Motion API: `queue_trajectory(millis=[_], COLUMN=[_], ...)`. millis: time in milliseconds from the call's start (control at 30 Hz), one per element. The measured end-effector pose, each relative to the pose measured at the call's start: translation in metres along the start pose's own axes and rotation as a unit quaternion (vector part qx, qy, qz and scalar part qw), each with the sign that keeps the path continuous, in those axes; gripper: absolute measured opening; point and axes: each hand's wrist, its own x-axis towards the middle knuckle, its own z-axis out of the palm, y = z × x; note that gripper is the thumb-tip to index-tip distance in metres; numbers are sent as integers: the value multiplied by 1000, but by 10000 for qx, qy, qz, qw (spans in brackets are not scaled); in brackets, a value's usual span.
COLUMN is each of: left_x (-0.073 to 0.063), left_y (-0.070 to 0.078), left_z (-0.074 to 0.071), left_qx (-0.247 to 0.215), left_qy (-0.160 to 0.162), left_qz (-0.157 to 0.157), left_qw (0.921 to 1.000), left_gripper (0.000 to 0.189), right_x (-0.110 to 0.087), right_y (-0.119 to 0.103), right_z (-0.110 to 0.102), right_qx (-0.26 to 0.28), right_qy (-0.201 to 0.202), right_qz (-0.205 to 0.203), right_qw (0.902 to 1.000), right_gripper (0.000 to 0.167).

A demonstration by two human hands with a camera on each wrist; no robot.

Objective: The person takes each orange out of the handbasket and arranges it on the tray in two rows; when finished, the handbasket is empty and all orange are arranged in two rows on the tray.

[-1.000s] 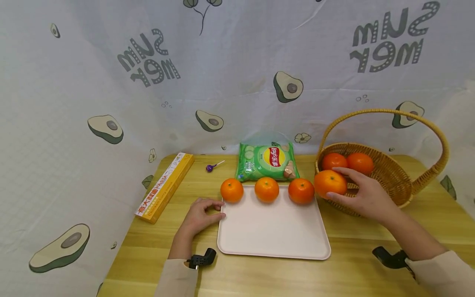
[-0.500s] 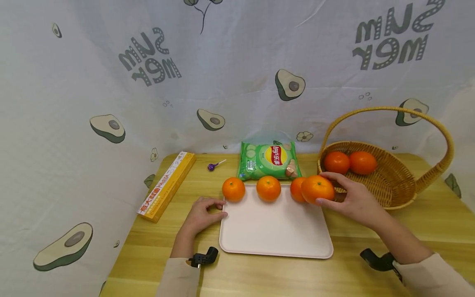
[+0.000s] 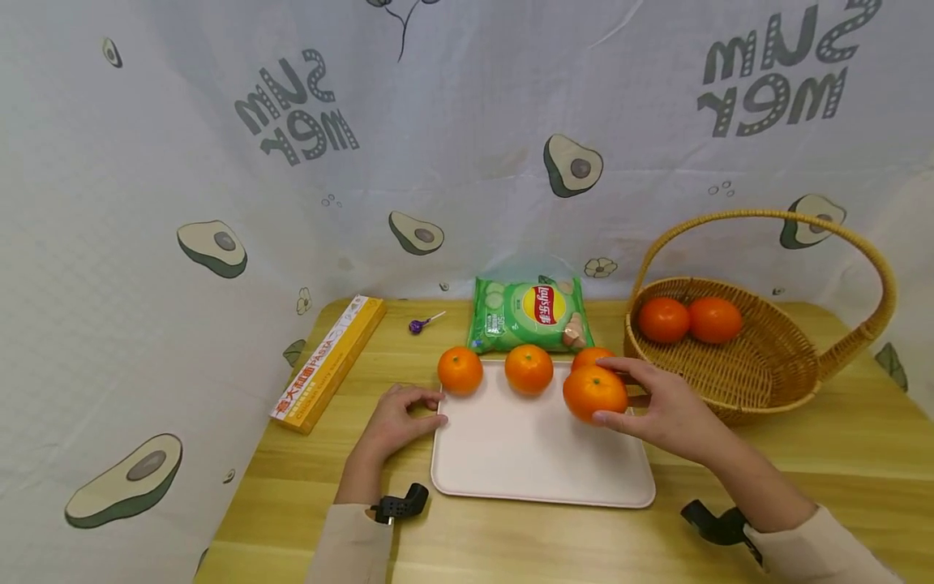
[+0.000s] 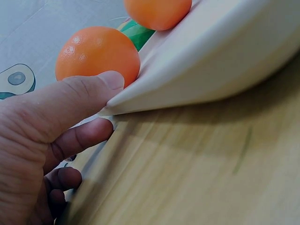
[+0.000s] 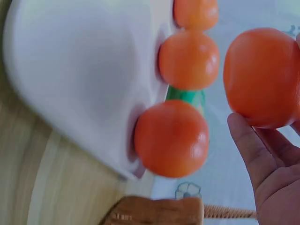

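Note:
In the head view, my right hand [image 3: 674, 414] pinches an orange [image 3: 594, 393] between thumb and fingers, above the tray's back right part. In the right wrist view, this orange [image 5: 262, 77] appears raised off the tray. A row lies along the back of the pale tray [image 3: 540, 462]: a left orange [image 3: 460, 371], a middle orange [image 3: 529, 370] and a right orange [image 3: 589, 357], partly hidden by the held one. My left hand [image 3: 397, 422] holds the tray's left edge, thumb [image 4: 112, 80] on the rim and a finger just below, in the left wrist view.
A wicker basket [image 3: 795, 373] with a tall handle stands at the right, with two oranges [image 3: 689, 319] inside. Behind the tray lies a green chip bag [image 3: 529, 315]. A lollipop [image 3: 419, 326] and a yellow pasta box [image 3: 328, 365] lie to the left.
My right hand has carried the orange leftward from the basket's edge, past the tray's back right corner, to over the tray. My left hand has stayed at the tray's edge.

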Motion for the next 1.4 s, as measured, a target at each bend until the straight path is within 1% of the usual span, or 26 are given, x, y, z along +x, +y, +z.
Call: queue_trajectory(millis=[67, 233, 333, 633, 900, 1000, 1133, 1400], left_x=[0, 1, 0, -1, 0, 0, 0, 1], left_y=[0, -1, -2, -1, 0, 0, -2, -1], left_z=[0, -1, -1, 0, -1, -1, 0, -2], left_qx=[-13, 39, 92, -26, 71, 86, 89, 93], left_qy=[-21, -32, -10, -46, -38, -49, -32, -76], left_qz=[-30, -27, -4, -56, -70, -105, -78, -6], left_qw=[10000, 10000, 10000, 10000, 9999, 9999, 9999, 9999], left_gripper=[27, 27, 27, 26, 26, 26, 26, 27], right_x=[0, 3, 4, 7, 11, 12, 14, 19], right_y=[-3, -11, -16, -33, -50, -57, -65, -73], right_z=[6, 22, 32, 56, 77, 86, 97, 122], right_qx=[161, 372, 504, 1050, 1180, 1275, 1408, 1779], right_qy=[-72, -126, -188, -504, -673, -785, -933, -1109], right_qz=[-42, -164, -172, -176, -91, -76, -122, -152], right_qw=[9998, 9991, 9984, 9930, 9907, 9887, 9856, 9777], right_gripper=[67, 65, 66, 67, 69, 69, 68, 67])
